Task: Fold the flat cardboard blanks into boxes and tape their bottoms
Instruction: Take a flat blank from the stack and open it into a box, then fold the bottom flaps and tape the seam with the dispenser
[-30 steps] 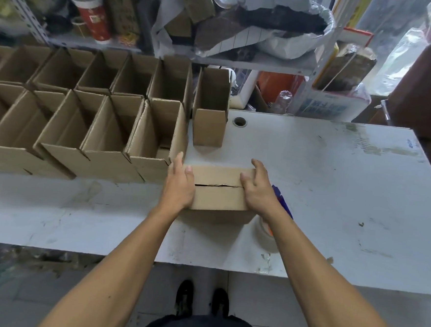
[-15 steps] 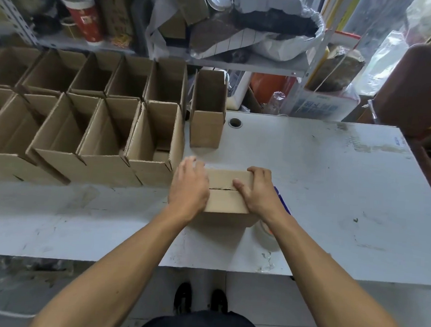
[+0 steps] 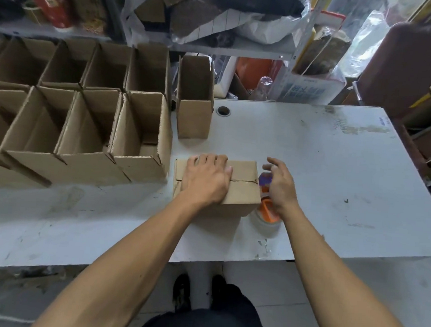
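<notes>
Your left hand lies flat, pressing the cardboard box flaps; the tape dispenser sits directly under your loosely spread right hand, lengthwise toward you

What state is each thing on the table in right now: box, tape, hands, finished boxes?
Box under the hands: bottom up, flaps folded shut, seam untaped.
Left hand: flat, pressing the flaps down.
Right hand: off the box, fingers spread over the dispenser, gripping nothing.
Tape dispenser: lying on the table, right of the box.
Finished boxes: upright, tops open, in rows.
Lone box: upright, top open.
</notes>
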